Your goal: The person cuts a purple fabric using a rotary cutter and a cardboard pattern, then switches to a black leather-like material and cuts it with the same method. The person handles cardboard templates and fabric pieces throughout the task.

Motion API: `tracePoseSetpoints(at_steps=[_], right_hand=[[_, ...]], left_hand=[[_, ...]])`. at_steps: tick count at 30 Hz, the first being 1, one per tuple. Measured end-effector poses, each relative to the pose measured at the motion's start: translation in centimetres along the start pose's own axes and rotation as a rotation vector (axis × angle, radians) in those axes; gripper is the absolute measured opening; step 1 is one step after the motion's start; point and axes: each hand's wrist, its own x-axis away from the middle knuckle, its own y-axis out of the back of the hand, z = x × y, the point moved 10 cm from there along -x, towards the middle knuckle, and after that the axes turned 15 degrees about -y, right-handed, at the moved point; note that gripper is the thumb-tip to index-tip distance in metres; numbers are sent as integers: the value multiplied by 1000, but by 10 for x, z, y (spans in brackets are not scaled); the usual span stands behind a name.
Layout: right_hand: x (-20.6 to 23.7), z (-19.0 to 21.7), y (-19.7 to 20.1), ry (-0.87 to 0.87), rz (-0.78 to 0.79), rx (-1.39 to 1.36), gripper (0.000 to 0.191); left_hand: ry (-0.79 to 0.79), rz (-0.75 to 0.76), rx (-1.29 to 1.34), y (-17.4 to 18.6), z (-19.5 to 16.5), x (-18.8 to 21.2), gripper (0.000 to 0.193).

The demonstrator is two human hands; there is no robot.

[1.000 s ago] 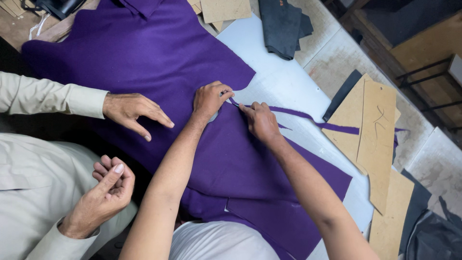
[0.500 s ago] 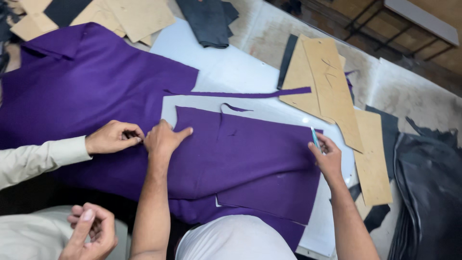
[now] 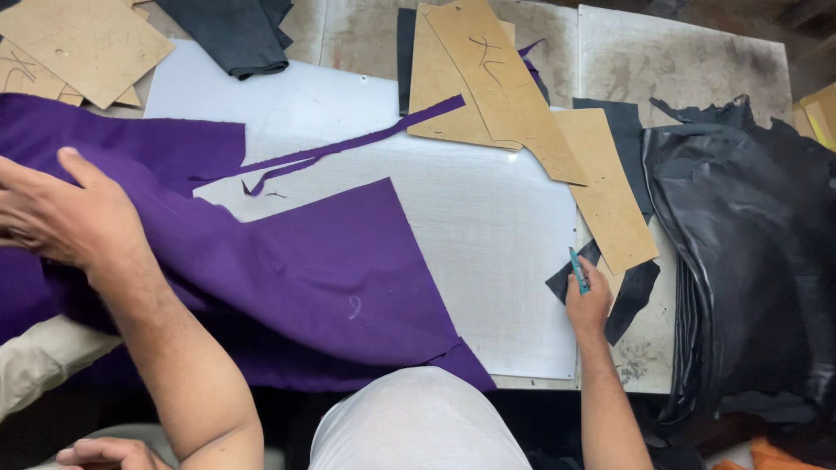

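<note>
nearest the wearer's white-shirted belly, the purple cloth (image 3: 322, 278) now hangs off the near edge of the white cutting board (image 3: 496, 235), bunched and dragged toward the left side, where half a second ago it lay spread flat across the board. the left hand (image 3: 74, 218) rests on top of the cloth at the board's left end, fingers spread wide and flat, pressing and gathering it, not pinching. at the bottom left another person's hand (image 3: 109, 453) and pale sleeve (image 3: 43, 361) sit just below the cloth; that hand has let go of the fabric it was touching a moment ago. at the board's right edge the right hand (image 3: 588, 300) is curled shut around a slim teal tool (image 3: 578, 270), which i take for a marker or blade, its tip over a small black scrap (image 3: 566, 278). so the cut looks finished and the piece is being pulled clear. further up the board lies the trimmed purple strip (image 3: 348, 148), loose and apart from the main cloth. beyond it tan cardboard patterns (image 3: 505, 87) overlap the board's far right corner, and a heap of black leather (image 3: 740, 252) lies right of the board.
</note>
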Motion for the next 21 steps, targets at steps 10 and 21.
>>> tracePoseSetpoints(at_steps=[10, 21], right_hand=[[43, 86, -13, -78, 299, -41, 32], [182, 76, -88, -128, 752, -4, 19]], left_hand=[[-996, 778, 817, -53, -280, 260, 60], [-1467, 1093, 540, -77, -318, 345, 33]])
